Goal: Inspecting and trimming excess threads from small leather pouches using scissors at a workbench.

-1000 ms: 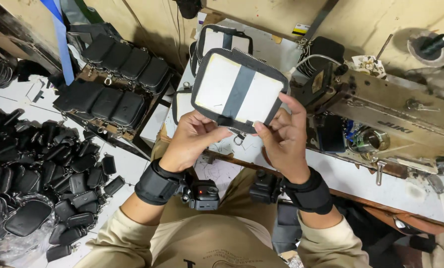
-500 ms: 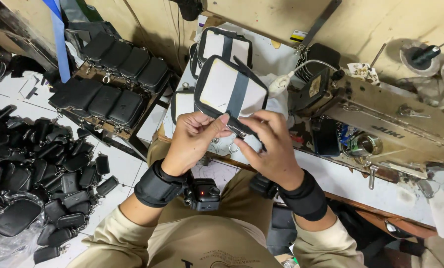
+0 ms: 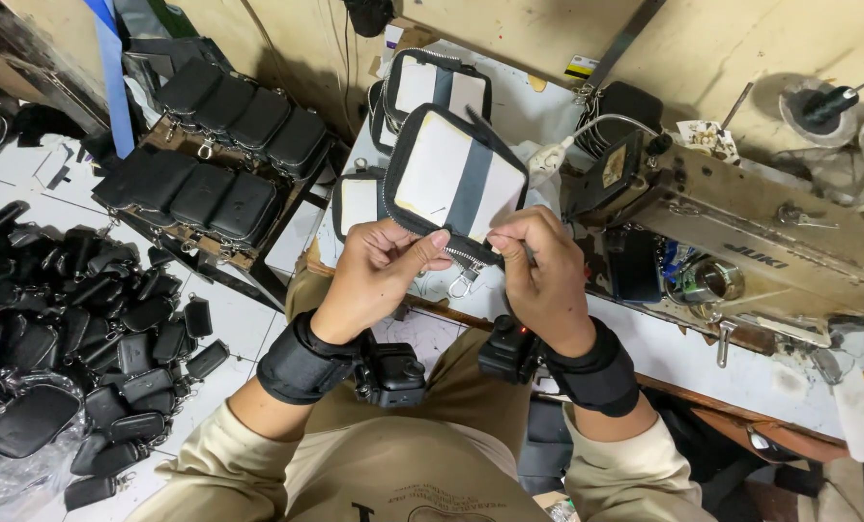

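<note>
The pouch (image 3: pixel 456 179), turned inside out with white panels, a grey centre stripe and black zipper edging, is held above the table (image 3: pixel 703 353), gripped along its lower zipper edge by the left hand (image 3: pixel 379 275) and the right hand (image 3: pixel 538 271), both closed on it. The white table carries a sewing machine (image 3: pixel 761 242) and more pouches (image 3: pixel 437 87), with black cases (image 3: pixel 74 338) heaped on the tiled floor (image 3: pixel 248 324). Compared with a second ago, the pouch is tilted and both hands have shifted from its sides to its bottom edge.

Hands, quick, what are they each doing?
Left hand: closed, pinching the pouch at its lower edge.
Right hand: closed, pinching the same pouch.
</note>
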